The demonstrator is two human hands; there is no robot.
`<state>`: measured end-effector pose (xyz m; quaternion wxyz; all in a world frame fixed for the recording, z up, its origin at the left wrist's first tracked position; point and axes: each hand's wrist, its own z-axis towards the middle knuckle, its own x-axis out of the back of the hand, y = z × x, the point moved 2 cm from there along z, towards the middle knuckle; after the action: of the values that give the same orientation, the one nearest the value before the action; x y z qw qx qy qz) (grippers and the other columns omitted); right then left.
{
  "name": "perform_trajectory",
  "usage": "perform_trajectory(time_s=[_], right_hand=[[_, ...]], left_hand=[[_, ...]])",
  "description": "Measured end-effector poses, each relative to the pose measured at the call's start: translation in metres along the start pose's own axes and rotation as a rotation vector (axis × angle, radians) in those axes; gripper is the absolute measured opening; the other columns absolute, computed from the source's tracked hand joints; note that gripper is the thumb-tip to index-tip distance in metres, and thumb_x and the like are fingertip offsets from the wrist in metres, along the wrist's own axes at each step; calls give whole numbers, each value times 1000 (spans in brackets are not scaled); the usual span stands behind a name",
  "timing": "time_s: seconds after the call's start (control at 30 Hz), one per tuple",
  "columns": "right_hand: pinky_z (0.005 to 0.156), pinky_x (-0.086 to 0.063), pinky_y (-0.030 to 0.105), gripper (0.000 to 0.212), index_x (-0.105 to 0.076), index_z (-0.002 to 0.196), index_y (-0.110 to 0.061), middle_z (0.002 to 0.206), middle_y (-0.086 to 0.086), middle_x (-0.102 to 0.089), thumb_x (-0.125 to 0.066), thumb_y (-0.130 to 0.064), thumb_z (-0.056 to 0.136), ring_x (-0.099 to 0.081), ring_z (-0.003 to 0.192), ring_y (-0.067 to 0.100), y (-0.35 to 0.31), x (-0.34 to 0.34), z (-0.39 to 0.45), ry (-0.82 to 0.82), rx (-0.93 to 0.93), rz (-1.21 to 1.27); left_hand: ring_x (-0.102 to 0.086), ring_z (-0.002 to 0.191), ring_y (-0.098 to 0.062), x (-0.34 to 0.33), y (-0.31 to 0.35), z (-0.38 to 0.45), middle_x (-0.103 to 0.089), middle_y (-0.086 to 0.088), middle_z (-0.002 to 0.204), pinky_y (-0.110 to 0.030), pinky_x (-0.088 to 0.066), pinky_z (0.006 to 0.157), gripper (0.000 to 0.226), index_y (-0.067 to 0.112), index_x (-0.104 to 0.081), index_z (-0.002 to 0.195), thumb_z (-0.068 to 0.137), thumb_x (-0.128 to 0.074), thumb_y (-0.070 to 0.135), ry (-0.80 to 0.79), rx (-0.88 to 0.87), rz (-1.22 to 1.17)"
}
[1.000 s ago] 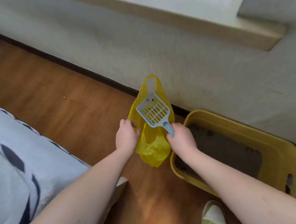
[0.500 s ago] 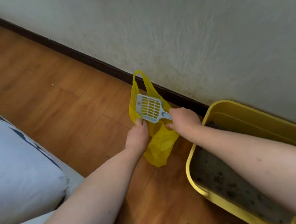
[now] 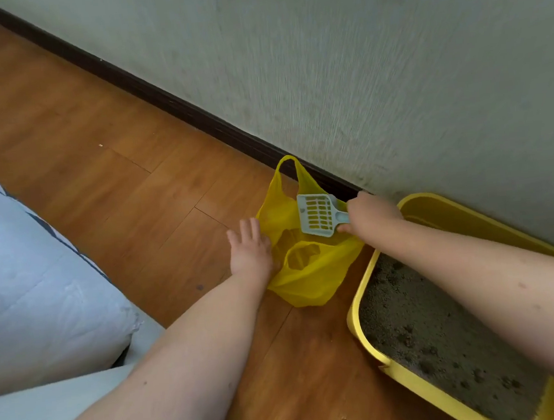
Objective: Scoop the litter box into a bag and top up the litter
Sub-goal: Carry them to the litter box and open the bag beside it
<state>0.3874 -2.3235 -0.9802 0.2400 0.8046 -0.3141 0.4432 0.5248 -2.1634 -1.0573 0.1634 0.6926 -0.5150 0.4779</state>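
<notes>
— Bag (image 3: 309, 274) down on the floor (image 3: 132, 196), tucked between skirting board (image 3: 170, 101) and litter box (image 3: 362, 306). Why there?

— Probably to keep the carry short: just beside the box rim, so little chance of dropping clumps on the wood.

— And the left hand (image 3: 251, 253)?

— Laid flat along the bag's left edge, fingers straight, gripping nothing. Looks like pinning the thin plastic down and keeping the mouth spread.

— Right hand (image 3: 369, 216)?

— Wrapped round the handle of the pale slotted scoop (image 3: 316, 214), blade held over the bag's upper part, near the loop handles. Nothing visible in the slots. Hard to say whether also catching the bag's right edge.

— Litter?

— Grey, lumpy, filling the yellow box at lower right, under the right forearm. No scooping evident yet, judging by the slack, flat-looking bag.

— Anything else about?

— Pale blue bedding (image 3: 30, 267) at left, well apart from the bag. No fresh litter supply in view.
</notes>
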Motion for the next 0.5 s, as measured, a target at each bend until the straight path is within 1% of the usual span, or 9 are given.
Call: perform_trajectory(time_s=[0.03,0.07,0.1,0.13,0.17,0.23,0.3,0.37,0.5], right_hand=[[64,-43,36,45,-56,115,-10,109,9,-50,-54,-50,92,-58,90,27,1,2,0,24,26,8],[63,-43,36,46,-56,113,-11,107,8,-49,-52,-52,92,-57,86,26,0,5,-1,50,56,7],[62,-42,36,47,-56,112,-12,103,7,-47,-50,-54,93,-55,82,25,-1,6,-3,67,87,-9],[61,-41,36,48,-57,111,-12,99,5,-47,-48,-55,93,-54,79,24,-3,7,-5,66,113,-38],[60,-40,35,49,-58,111,-12,96,5,-49,-48,-56,93,-55,79,24,-6,7,-6,44,130,-69],[63,-41,34,50,-61,113,-12,97,5,-57,-47,-55,93,-60,87,26,-12,7,-7,-35,143,-100],[66,-43,34,48,-61,116,-11,105,7,-61,-48,-52,95,-62,95,28,-19,8,-7,-102,155,-135],[67,-45,34,43,-61,118,-11,108,8,-61,-50,-46,96,-62,97,29,-27,5,-7,-137,167,-202],[56,-40,32,24,-63,118,-13,103,4,-61,-54,-22,97,-61,91,25,-39,-2,-5,-105,150,-303]], left_hand=[[-3,147,-39,5,2,-1,-3,-19,161,-56,-11,114,65,16,-35,147,98,-35,58,68,-57,-6],[-3,148,-38,9,4,-1,-4,-19,162,-54,-8,116,63,14,-39,145,98,-36,55,158,-128,-15],[-11,148,-36,13,6,-1,-12,-19,160,-51,-10,117,60,11,-45,141,98,-36,53,240,-208,-18],[-25,143,-33,16,10,-3,-27,-19,155,-47,-17,115,58,9,-52,134,98,-35,52,284,-292,-26],[-39,133,-32,16,15,-5,-43,-17,144,-44,-24,110,57,9,-59,126,99,-33,52,283,-369,-51],[-54,113,-32,14,23,-10,-60,-14,120,-40,-38,97,61,9,-62,116,101,-25,56,106,-442,-192],[-59,101,-36,13,31,-14,-65,-16,107,-41,-47,85,65,13,-61,113,99,-19,60,-60,-465,-341],[-61,94,-37,13,36,-18,-67,-16,103,-41,-50,77,65,16,-57,119,97,-21,65,-78,-499,-367],[-62,90,-36,15,50,-32,-68,-17,102,-38,-49,73,73,19,-42,140,92,-27,72,-62,-615,-169]])
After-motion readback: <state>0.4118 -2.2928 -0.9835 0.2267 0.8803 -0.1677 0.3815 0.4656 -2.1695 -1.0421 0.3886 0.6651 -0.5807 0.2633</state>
